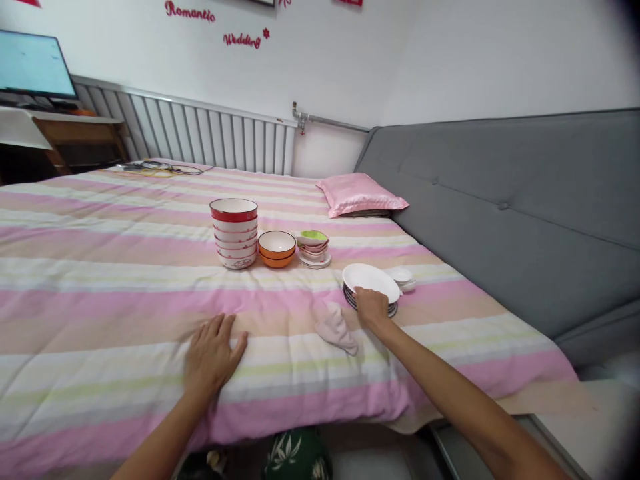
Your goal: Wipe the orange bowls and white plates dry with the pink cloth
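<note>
My right hand grips the near rim of a white plate, which tilts over a stack of dark-edged plates. Flat on the striped bedspread rests my left hand, fingers spread, holding nothing. Between the hands lies a crumpled pale pink cloth. Farther back stand a tall stack of red and white bowls, a pair of orange bowls and a pile of small dishes with a green one on top. Small white dishes sit just behind the plate.
A pink pillow lies toward the grey padded headboard on the right. Cables rest at the bed's far edge, before a white radiator. A monitor stands on a desk at the left.
</note>
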A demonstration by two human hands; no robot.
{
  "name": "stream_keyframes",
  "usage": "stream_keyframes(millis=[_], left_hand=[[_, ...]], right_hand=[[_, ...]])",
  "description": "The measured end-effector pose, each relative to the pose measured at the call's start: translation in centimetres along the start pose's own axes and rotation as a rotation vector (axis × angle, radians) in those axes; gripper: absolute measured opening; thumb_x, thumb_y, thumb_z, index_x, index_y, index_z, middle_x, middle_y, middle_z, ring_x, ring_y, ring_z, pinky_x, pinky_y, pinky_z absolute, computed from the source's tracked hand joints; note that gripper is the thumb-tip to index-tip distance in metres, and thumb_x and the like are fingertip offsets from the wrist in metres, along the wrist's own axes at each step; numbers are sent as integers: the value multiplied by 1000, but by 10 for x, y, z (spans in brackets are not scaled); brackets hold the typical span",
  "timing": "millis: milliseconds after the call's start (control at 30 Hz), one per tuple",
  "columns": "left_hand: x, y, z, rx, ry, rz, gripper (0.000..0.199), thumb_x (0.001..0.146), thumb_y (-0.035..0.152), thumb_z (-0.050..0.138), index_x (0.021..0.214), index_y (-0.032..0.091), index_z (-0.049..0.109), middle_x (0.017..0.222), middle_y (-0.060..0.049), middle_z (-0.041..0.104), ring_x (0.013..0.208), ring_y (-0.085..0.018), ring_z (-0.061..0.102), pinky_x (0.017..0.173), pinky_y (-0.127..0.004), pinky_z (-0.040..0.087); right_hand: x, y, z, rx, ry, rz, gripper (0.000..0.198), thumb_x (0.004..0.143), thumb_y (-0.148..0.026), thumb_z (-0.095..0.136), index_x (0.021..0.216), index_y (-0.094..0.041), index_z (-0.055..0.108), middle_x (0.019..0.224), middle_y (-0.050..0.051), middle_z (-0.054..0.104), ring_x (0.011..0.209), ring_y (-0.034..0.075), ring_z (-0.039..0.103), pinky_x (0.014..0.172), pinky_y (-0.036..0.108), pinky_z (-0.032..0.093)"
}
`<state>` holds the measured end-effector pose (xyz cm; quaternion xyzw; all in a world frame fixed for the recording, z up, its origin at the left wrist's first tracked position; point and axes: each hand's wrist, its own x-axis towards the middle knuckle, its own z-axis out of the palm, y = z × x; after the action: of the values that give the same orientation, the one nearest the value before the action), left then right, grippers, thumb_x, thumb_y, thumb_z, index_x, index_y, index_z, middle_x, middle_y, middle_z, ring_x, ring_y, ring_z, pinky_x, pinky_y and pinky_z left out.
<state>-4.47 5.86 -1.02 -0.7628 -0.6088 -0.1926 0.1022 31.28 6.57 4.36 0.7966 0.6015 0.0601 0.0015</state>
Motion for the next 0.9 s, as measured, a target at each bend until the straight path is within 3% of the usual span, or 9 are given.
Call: stream_keyframes(millis=[167, 267, 433, 567, 667, 767, 900], left_hand=[[-2, -1, -2, -92, 8, -35, 53, 86, 46, 41, 123, 12, 57, 129, -19, 58, 121, -33, 52, 106, -46, 33], [-3, 0, -4, -193, 7, -70, 54, 84, 46, 44, 121, 10, 59, 129, -21, 57, 121, -35, 51, 106, -49, 31], [-5, 0, -11, -456, 12, -167, 52, 78, 44, 53, 118, 11, 61, 132, -20, 55, 126, -36, 46, 111, -51, 24], [0, -1, -12, -750, 40, -352, 45, 76, 46, 57, 108, 16, 65, 129, -16, 59, 128, -35, 44, 112, -52, 23], [16, 1, -7, -1034, 70, -558, 44, 82, 49, 50, 107, 16, 64, 122, -16, 62, 123, -33, 50, 106, -53, 33], [36, 6, -3, -1394, 61, -719, 46, 89, 48, 39, 113, 16, 61, 122, -16, 62, 116, -25, 58, 97, -41, 47], [48, 7, -5, -1807, -32, -815, 54, 92, 50, 31, 113, 9, 61, 112, -20, 67, 105, -25, 65, 89, -40, 54]], right_hand=[[-10, 10, -11, 30, 96, 21, 28, 93, -36, 54, 113, -16, 59, 107, 6, 64, 90, 17, 63, 79, 37, 54], [-15, 13, -22, 59, 200, 14, 29, 98, -32, 42, 109, -15, 63, 94, 8, 69, 85, 19, 65, 74, 33, 49], [-27, -7, -37, 150, 339, -140, 38, 100, -26, 31, 114, -17, 66, 102, 13, 72, 96, 23, 65, 75, 28, 41], [-32, -52, -37, 236, 384, -332, 37, 100, -23, 32, 121, -20, 62, 119, 10, 68, 112, 21, 60, 88, 27, 41], [-33, -98, -29, 291, 390, -451, 36, 99, -20, 33, 121, -21, 62, 120, 9, 68, 112, 19, 61, 89, 26, 43], [-35, -147, -15, 331, 379, -577, 34, 99, -18, 35, 119, -20, 62, 118, 7, 69, 113, 18, 62, 89, 25, 45], [-48, -198, 8, 361, 341, -722, 30, 96, -14, 40, 115, -18, 63, 111, 7, 72, 110, 17, 64, 87, 26, 48]])
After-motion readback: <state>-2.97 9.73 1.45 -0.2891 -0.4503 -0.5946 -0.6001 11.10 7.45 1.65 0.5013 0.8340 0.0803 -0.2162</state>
